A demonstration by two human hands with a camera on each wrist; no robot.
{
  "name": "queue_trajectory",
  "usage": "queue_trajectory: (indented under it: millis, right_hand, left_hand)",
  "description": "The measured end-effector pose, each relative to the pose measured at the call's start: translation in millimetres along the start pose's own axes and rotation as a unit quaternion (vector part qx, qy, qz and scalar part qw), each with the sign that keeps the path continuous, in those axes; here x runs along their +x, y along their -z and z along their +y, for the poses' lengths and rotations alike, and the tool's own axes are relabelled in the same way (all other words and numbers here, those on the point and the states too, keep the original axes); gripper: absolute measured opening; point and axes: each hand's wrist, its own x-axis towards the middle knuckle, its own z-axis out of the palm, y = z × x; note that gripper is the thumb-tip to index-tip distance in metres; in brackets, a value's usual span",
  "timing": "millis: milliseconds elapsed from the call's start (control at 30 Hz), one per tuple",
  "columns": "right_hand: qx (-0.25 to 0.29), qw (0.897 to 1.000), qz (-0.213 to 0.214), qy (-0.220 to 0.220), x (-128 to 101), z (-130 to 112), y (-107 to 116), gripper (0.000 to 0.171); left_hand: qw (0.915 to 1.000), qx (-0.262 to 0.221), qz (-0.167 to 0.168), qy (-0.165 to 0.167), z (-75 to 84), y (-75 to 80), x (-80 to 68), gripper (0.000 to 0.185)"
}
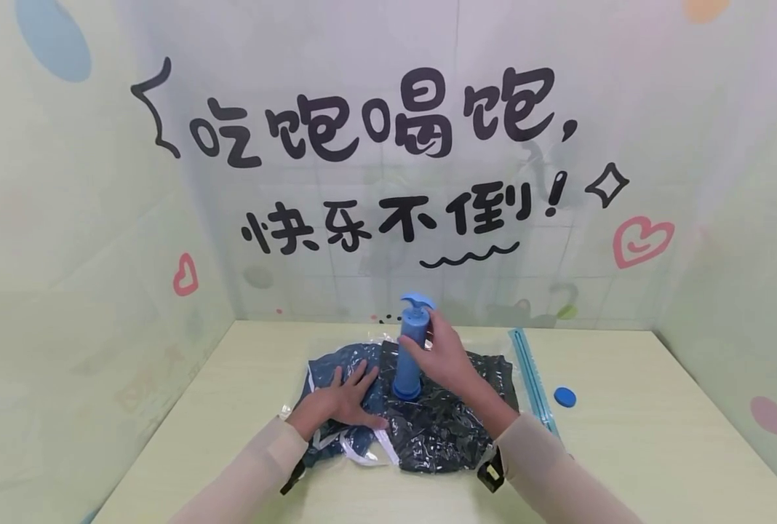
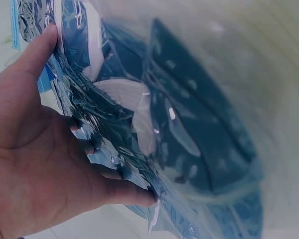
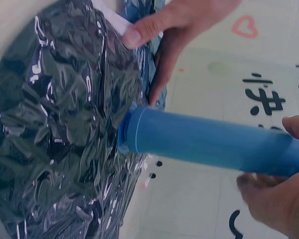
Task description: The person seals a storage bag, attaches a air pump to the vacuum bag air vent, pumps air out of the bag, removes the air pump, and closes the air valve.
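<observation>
A clear vacuum storage bag lies flat with a dark folded garment (image 1: 434, 440) and a blue garment (image 1: 339, 358) with white strips inside. Its plastic clings in wrinkles around the dark cloth. A blue hand pump (image 1: 409, 367) stands upright on the bag, its base against the plastic and its handle at the top close to the barrel. My right hand (image 1: 446, 356) grips the barrel's upper part, thumb on one side and fingers on the other. With fingers spread, my left hand (image 1: 345, 400) rests on the bag's blue side; the left wrist view shows its palm (image 2: 45, 149).
A round blue cap (image 1: 564, 397) lies on the table to the right of the bag. The bag's blue zip edge (image 1: 532, 378) runs along its right side. Behind the table (image 1: 637, 444) stands a printed wall covering (image 1: 388, 291), with more at both sides.
</observation>
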Motion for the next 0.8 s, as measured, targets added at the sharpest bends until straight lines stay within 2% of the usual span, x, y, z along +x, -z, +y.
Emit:
queue_trajectory:
  millis: [133, 233, 400, 467, 533, 633, 800]
  right_hand:
    - [-0.050, 0.996, 0.063, -0.038, 0, -7, -10, 0.078]
    - [-0.065, 0.992, 0.098, -0.056, 2, -8, -15, 0.088]
    - [-0.060, 0.986, 0.132, -0.080, 2, 0, -18, 0.080]
    - [-0.048, 0.987, 0.135, -0.072, 1, 3, -17, 0.073]
    - [-0.035, 0.990, 0.125, -0.052, 1, 6, -16, 0.067]
    - [-0.012, 0.996, 0.085, -0.029, 2, 7, -11, 0.060]
    - [0.028, 0.999, 0.011, -0.029, 4, 10, -1, 0.056]
  left_hand:
    - [1.0000, 0.005, 0.002, -0.006, -0.2, 0.4, 0.5, 0.103]
    - [1.0000, 0.006, 0.000, -0.007, -0.7, -0.1, 0.8, 0.103]
    - [1.0000, 0.000, -0.003, -0.003, -0.2, -2.4, 1.3, 0.103]
    - [1.0000, -0.002, -0.002, -0.005, -0.4, -2.9, 2.1, 0.103]
    - [1.0000, -0.002, 0.000, -0.006, -0.6, -1.9, 2.0, 0.103]
    - [1.0000, 0.001, 0.000, -0.006, -1.0, -0.5, 1.3, 0.104]
    - [1.0000, 0.001, 0.000, -0.002, -1.5, -1.3, 2.1, 0.104]
